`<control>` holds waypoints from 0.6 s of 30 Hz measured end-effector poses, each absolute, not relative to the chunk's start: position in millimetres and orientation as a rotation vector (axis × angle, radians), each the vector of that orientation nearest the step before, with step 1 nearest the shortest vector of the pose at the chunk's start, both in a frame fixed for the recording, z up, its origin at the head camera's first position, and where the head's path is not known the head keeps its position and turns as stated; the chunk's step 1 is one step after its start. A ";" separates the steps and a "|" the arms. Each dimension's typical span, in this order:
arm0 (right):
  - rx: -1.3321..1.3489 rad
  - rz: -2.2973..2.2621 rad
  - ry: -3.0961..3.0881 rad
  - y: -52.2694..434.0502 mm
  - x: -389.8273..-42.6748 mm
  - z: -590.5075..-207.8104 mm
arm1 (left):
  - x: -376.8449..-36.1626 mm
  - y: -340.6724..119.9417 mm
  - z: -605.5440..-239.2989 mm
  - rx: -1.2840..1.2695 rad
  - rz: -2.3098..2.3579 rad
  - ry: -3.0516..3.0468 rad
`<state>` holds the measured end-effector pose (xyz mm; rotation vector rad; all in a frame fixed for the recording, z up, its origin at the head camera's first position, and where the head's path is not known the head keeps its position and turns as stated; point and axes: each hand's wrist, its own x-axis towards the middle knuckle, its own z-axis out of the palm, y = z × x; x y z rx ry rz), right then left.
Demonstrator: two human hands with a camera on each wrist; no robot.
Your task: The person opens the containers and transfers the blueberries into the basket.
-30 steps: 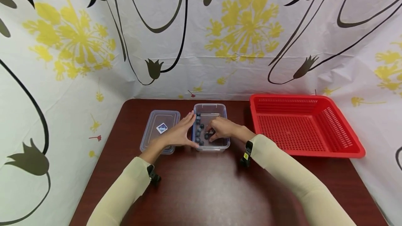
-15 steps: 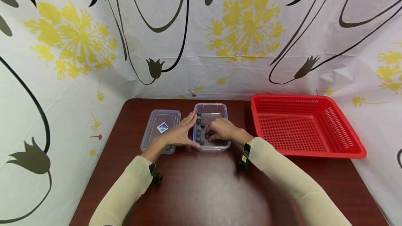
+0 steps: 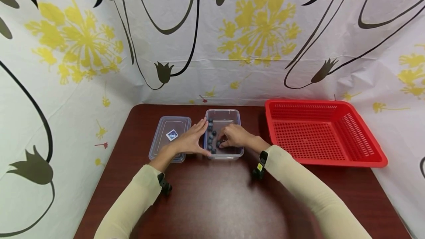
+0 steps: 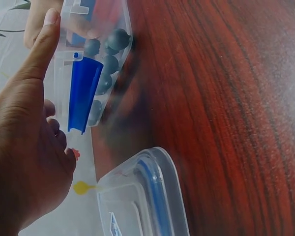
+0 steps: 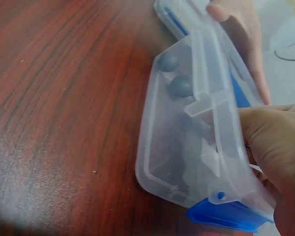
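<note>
A clear plastic food container (image 3: 229,156) with blue side latches stands uncovered on the table. Several dark blueberries (image 3: 210,141) lie along its left side; in the left wrist view, blueberries (image 4: 109,64) show through the wall. My left hand (image 3: 188,141) rests against the container's left side, thumb and fingers spread along the rim near a blue latch (image 4: 83,96). My right hand (image 3: 235,135) reaches inside, its thumb and forefinger pinching a blueberry (image 3: 218,143) close over the bottom. The right wrist view hides those fingertips behind the cloudy wall (image 5: 152,132).
Left of the container lies its clear lid (image 3: 162,135) with a blue and white label, partly under the left forearm. A large red plastic basket (image 3: 308,163) stands at the right. Patterned cloth (image 3: 186,95) hangs behind the dark wooden table (image 3: 216,194).
The right fingers have shifted slightly inside the container, closing in around the blueberry near the thumb. The left hand, lid and basket stay as they were.
</note>
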<state>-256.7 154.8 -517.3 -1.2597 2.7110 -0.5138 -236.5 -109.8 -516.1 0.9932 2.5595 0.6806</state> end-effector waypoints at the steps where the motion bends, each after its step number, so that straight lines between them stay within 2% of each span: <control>1: -1.264 -0.559 2.692 155.5 -256.7 -515.4 | -236.2 -109.9 -515.3 0.993 0.670 2.565; 6: -1.261 -0.760 2.601 161.6 -256.4 -502.6 | -235.0 -109.8 -511.7 0.974 0.644 2.574; 18: -1.294 -0.858 2.671 204.3 -262.4 -454.9 | -234.8 -108.0 -511.3 0.967 0.628 2.575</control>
